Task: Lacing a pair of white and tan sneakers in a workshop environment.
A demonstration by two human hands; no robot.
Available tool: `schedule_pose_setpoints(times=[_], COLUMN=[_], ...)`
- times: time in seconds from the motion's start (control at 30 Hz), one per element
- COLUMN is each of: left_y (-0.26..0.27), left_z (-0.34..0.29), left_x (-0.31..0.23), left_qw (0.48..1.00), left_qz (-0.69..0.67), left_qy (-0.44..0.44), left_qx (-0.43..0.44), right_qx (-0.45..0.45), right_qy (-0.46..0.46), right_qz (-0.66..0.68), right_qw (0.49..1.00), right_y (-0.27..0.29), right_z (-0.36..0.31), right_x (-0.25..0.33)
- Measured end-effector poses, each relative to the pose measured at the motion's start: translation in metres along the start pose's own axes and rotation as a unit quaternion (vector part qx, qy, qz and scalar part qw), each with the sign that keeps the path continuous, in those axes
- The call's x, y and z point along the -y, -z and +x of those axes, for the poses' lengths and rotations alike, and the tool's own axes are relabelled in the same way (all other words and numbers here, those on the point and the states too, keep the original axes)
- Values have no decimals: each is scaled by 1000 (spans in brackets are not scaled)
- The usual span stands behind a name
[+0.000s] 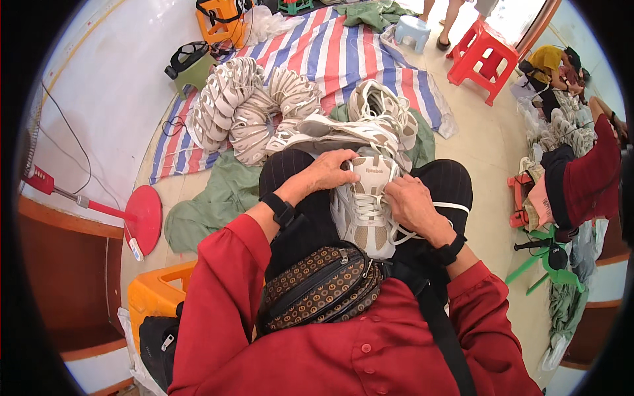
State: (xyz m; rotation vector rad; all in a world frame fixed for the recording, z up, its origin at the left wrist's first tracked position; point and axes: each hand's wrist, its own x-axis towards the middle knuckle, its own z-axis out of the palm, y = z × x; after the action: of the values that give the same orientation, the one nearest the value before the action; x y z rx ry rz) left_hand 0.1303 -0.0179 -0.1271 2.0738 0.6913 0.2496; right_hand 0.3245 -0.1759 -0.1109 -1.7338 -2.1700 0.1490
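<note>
A beige and white sneaker (370, 228) rests between my knees, its toe toward me and its tongue standing up. My left hand (323, 171) has its thumb and fingers closed on the sneaker's tongue. At the right side of the lacing, my right hand (416, 206) is pinched on a white shoelace (453, 206); a loop of it runs over my right thigh. The exact fingertip hold is partly hidden. Beyond the sneaker lie more shoe uppers (330, 129), joined to a lace-covered bundle (383, 109).
Coiled stacks of shoe uppers (228, 105) lie on a striped tarp (337, 49) and green cloth (214, 191). A patterned waist bag (317, 290) sits on my lap. Around me are a red round stand base (145, 221), an orange stool (152, 294) and a red stool (485, 56). People work at right.
</note>
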Motion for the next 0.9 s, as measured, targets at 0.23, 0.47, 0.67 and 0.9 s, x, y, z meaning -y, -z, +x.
schedule_pose_setpoints(times=[0.23,0.47,0.67,0.9], left_y=[1,-5,-6,-2], left_z=[1,-2,-1,-3], left_x=[0,2,0,-1], left_qw=[1000,1000,1000,1000], left_qz=[-13,12,19,21], left_qy=[12,3,-9,-6], left_qx=[13,4,-4,1], right_qx=[16,63,39,-23], right_qy=[5,-15,24,56], right_qz=[-31,-45,-27,-38], right_qw=[999,997,999,997], right_y=[1,2,1,-11], right_z=[5,9,12,15], right_x=[5,11,13,10])
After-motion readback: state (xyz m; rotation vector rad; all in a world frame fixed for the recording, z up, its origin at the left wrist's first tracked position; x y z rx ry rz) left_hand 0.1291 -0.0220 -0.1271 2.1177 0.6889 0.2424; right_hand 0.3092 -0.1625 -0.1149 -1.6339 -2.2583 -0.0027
